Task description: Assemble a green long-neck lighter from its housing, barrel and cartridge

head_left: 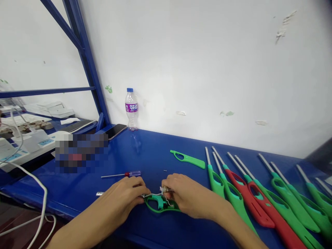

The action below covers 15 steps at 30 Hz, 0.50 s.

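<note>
From where I stand, both hands are busy over one small thing: an uncovered green half-shell (152, 209) resting on the blue table (153, 152), right between and beneath the fingers. The left hand (129, 191) has thumb and fingers pressed together at its narrow end, though whether they pinch plastic or metal there I can't tell. The right hand (183, 193) hides the far end, its fingertips pinching a little pale part (165, 189) just above the shell, and a thin white wire (155, 194) runs from that pinch towards the left fingers. That wire is what worries me: lift the pale part too far and it could tug loose, or be trapped under an edge. The turquoise trigger (160, 203) sits exposed between the two grips, so a tilt of the shell might spill it. Just beyond the right knuckles lies a tiny metal pin (165, 170), easily lost to a careless brush of the wrist. A matching green cover (192, 160) lies farther past that hand, the screwdriver (132, 173) just beyond the left one, and right of the grip the row of lighters (240, 199) comes near enough for the right forearm to knock.
</note>
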Tool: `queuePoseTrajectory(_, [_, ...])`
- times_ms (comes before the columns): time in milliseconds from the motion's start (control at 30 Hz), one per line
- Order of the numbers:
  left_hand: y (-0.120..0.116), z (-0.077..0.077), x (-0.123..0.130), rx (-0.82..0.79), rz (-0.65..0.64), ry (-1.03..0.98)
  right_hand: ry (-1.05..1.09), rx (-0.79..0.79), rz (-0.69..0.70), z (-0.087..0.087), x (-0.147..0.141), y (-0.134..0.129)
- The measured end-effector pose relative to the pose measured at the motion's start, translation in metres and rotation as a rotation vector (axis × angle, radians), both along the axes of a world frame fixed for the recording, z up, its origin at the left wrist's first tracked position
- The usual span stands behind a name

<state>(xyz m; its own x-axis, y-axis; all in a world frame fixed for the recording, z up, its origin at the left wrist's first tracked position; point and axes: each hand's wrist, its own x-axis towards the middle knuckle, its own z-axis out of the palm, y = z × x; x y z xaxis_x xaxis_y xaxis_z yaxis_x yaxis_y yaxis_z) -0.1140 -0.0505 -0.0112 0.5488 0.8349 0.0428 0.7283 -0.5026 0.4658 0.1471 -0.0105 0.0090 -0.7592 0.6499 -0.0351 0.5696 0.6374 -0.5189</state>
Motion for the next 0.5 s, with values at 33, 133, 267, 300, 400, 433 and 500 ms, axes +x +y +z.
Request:
queuePoseTrajectory(33, [-0.001, 0.001, 0.001, -0.003, 0.008, -0.004, -0.002, -0.005, 0.0, 0.0, 0.0, 0.0])
queuePoseTrajectory(133, [-0.002, 0.007, 0.004, -0.02, 0.028, -0.013, 0.002, -0.016, -0.012, 0.0, 0.001, 0.0])
queuePoseTrajectory(267, [-0.002, 0.01, 0.005, -0.026, 0.038, -0.022, 0.054, -0.032, -0.024, 0.006, 0.001, 0.001])
queuePoseTrajectory(300, [-0.001, 0.009, 0.004, -0.024, 0.036, -0.031, 0.067, -0.041, -0.028, 0.008, 0.001, 0.001])
queuePoseTrajectory(400, [0.001, 0.006, 0.003, -0.021, 0.025, -0.045, 0.086, -0.037, -0.036, 0.012, 0.0, 0.0])
queuePoseTrajectory(433, [0.001, 0.005, 0.003, -0.018, 0.024, -0.044, 0.089, -0.031, -0.036, 0.012, 0.0, -0.001])
queuePoseTrajectory(500, [0.001, 0.002, 0.001, -0.011, 0.026, -0.033, 0.093, -0.023, -0.039, 0.013, 0.0, -0.001])
